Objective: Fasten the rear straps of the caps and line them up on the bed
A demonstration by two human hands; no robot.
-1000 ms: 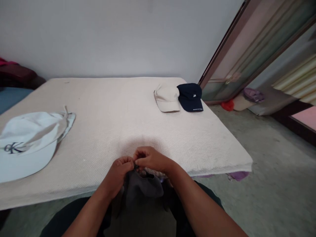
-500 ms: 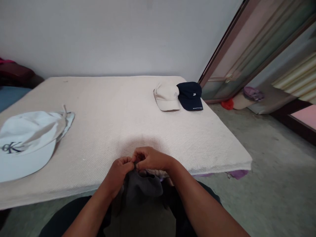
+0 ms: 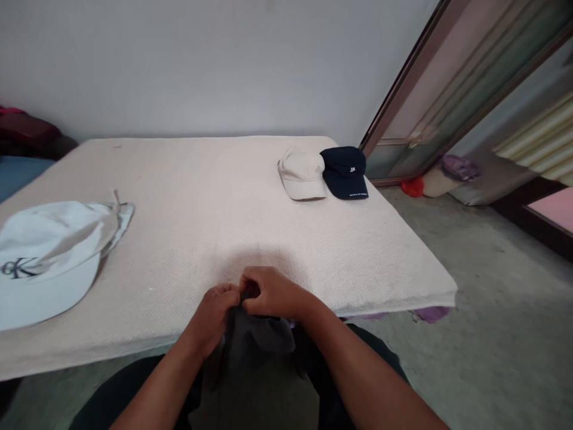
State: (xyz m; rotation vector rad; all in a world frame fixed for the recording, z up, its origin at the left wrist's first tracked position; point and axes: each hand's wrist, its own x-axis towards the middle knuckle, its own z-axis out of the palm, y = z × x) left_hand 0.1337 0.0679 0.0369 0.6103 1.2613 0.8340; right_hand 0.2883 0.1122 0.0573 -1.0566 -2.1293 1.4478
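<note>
Grey cloth (image 3: 262, 337), perhaps a cap, hangs at the near edge of the table (image 3: 201, 215), its upper rim pinched between the fingers of the left hand (image 3: 210, 315) and right hand (image 3: 280, 294). Probably light, soft and floppy, it should hold best by that rim.

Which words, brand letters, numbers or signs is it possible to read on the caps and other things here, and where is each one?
"cK": large dark letters on the white cap.
Navy cap: small white monogram, perhaps "IA" or "LA", and a line on the brim, too small to read.
Beige cap: faint small mark, unreadable.
Dark grey fabric item: no text visible.
</note>
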